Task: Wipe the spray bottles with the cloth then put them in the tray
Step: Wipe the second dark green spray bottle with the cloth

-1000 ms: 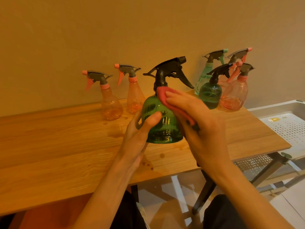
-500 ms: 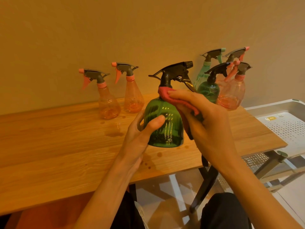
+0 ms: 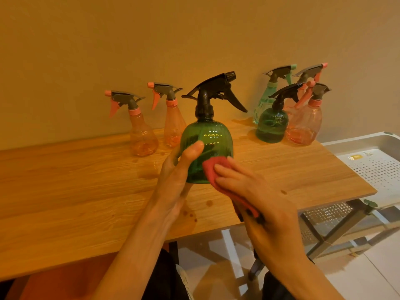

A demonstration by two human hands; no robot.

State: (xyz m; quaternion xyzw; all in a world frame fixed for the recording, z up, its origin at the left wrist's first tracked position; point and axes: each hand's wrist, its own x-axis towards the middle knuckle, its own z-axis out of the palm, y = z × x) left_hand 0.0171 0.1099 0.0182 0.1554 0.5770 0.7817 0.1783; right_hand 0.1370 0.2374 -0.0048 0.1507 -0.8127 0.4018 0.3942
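Observation:
A round green spray bottle (image 3: 213, 137) with a black trigger head is held upright just above the wooden table (image 3: 75, 191). My left hand (image 3: 179, 176) grips its lower left side, thumb across the front. My right hand (image 3: 257, 204) holds a red cloth (image 3: 213, 169) and presses it against the bottle's lower right side. Two orange bottles (image 3: 142, 135) (image 3: 174, 124) stand behind at the left. A small green bottle (image 3: 271, 124), a mint bottle (image 3: 265, 100) and two pink bottles (image 3: 303, 124) cluster at the back right. The white perforated tray (image 3: 376, 167) sits right of the table.
A beige wall runs right behind the bottles. Several small wet spots (image 3: 208, 203) mark the table near its front edge. Metal table legs and a lower mesh shelf (image 3: 329, 215) show below the right end. My dark-clothed knees are under the table edge.
My right hand has slid the red cloth down from the bottle's neck to its lower right side. The bottle's black head and shoulder are now uncovered. My left hand keeps its grip.

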